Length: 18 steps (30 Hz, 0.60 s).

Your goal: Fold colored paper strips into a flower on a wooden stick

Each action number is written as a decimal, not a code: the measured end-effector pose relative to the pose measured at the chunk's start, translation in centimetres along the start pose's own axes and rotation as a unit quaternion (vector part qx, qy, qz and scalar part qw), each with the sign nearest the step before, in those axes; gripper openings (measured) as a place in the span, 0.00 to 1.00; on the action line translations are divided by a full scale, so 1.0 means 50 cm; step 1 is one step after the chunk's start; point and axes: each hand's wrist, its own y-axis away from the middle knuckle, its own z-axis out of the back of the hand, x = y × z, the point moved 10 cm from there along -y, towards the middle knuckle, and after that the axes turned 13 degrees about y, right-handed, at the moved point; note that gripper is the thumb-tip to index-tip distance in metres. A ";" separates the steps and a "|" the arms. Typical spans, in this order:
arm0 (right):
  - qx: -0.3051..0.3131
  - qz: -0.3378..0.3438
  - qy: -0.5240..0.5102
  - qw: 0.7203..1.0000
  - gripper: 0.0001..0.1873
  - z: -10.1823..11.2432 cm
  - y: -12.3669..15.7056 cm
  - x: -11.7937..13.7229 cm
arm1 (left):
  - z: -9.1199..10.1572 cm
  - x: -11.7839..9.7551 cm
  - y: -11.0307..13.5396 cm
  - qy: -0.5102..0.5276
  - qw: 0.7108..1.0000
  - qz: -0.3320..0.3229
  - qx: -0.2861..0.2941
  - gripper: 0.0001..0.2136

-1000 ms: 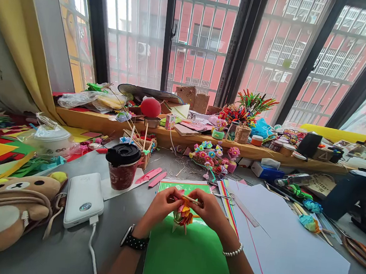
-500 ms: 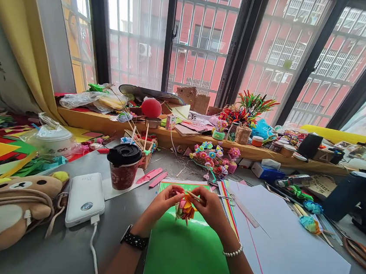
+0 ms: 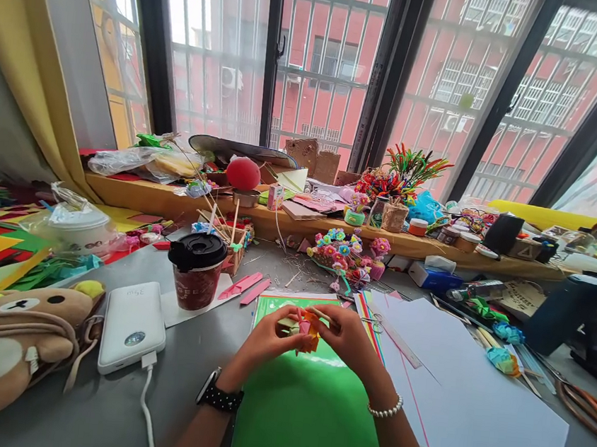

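Note:
Between my two hands is a small folded paper flower [image 3: 309, 331] in pink, orange and pale yellow-green. The fingers and thumb of my left hand [image 3: 269, 336] close around its left side. My right hand [image 3: 344, 336] pinches a thin pale stick [image 3: 327, 317] at the flower's right; the fingers partly hide where stick and paper meet. Both hands are above a glossy green sheet [image 3: 309, 424] lying on the desk. Scissors [image 3: 375, 322] rest just beyond my right hand, their handles showing.
White paper sheets [image 3: 463, 383] cover the right side. To the left are a lidded coffee cup [image 3: 196, 280], a white power bank [image 3: 134, 327] with a cable, and a plush bear [image 3: 3, 342]. Pink paper strips [image 3: 241, 285] lie near the cup. Fuzzy craft flowers [image 3: 341, 253] stand behind.
My left hand has shifted from pinching at the flower's top to cupping its left side. The flower has turned, showing more pink and orange. My right hand keeps its pinch on the stick.

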 end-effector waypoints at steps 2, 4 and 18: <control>0.010 0.009 0.007 1.000 0.10 -0.002 -0.001 0.001 | 0.000 -0.004 0.001 -0.028 1.000 -0.013 -0.003 0.19; 0.014 0.016 0.019 1.000 0.09 -0.004 -0.001 0.004 | 0.002 -0.011 0.002 -0.066 0.997 -0.035 -0.006 0.19; -0.018 0.007 0.048 0.999 0.09 -0.012 -0.002 0.003 | 0.016 -0.012 -0.002 -0.110 0.992 -0.056 -0.028 0.18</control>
